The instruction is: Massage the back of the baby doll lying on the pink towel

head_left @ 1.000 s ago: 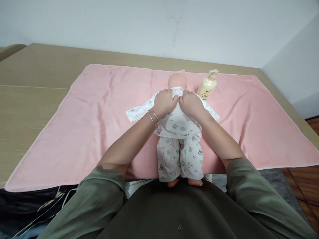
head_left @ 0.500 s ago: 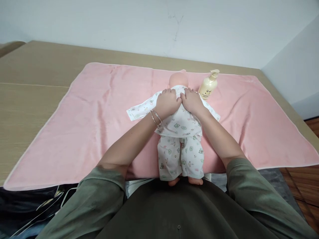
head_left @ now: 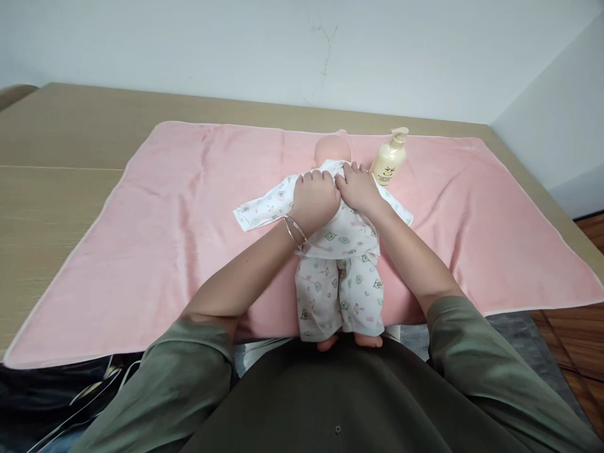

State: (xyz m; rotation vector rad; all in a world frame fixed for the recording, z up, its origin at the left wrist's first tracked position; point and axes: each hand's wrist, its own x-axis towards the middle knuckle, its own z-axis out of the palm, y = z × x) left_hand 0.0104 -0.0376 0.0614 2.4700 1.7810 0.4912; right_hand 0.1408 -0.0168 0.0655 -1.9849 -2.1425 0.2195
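A: What stands behind the table (head_left: 66, 138)?
B: A pale back wall (head_left: 226, 56), marked with thin branching lines (head_left: 327, 47) near its middle.
A: And to the right?
B: A side wall (head_left: 561, 107) meets it in a corner, greyer low down, with a dark strip (head_left: 589, 216) at its foot.
A: How does the tabletop look?
B: Light brown, a fine seam (head_left: 61, 167) crossing its left part.
A: The floor (head_left: 573, 352)?
B: Reddish-brown, beside a dark grey patch (head_left: 519, 343). Soft light falls over everything.
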